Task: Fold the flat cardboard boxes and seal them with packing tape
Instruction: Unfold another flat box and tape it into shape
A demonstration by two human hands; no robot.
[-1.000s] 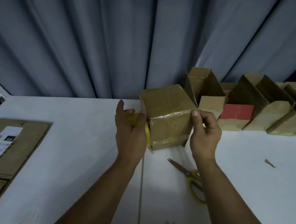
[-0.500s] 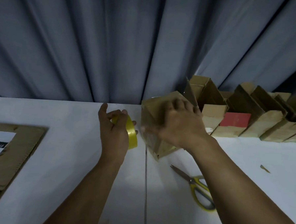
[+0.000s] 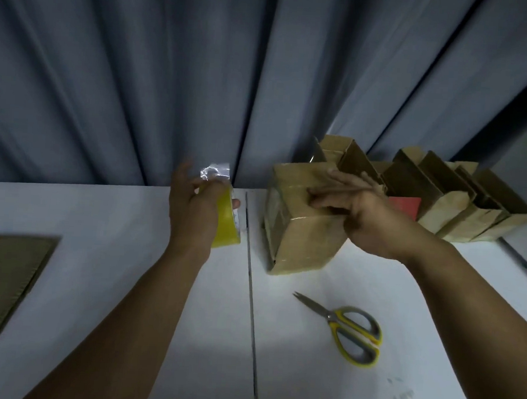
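A taped-up cardboard box [image 3: 302, 241] stands on the white table, right of the table's seam. My right hand [image 3: 356, 210] lies across its top with the fingers straight, pressing on the tape. My left hand [image 3: 191, 207] holds a yellow roll of packing tape [image 3: 225, 224] to the left of the box, apart from it, fingers curled round the roll. A short loose end of clear tape [image 3: 215, 172] sticks up from the roll.
Yellow-handled scissors [image 3: 347, 328] lie in front of the box. A row of folded open boxes [image 3: 457, 203], one with a red label, lines the back right. Flat cardboard [image 3: 5, 265] lies at the left edge. A grey curtain hangs behind the table.
The box has turned and now sits flat with my right hand spread over its top. My left hand has drawn the tape roll away to the left, the tape end free.
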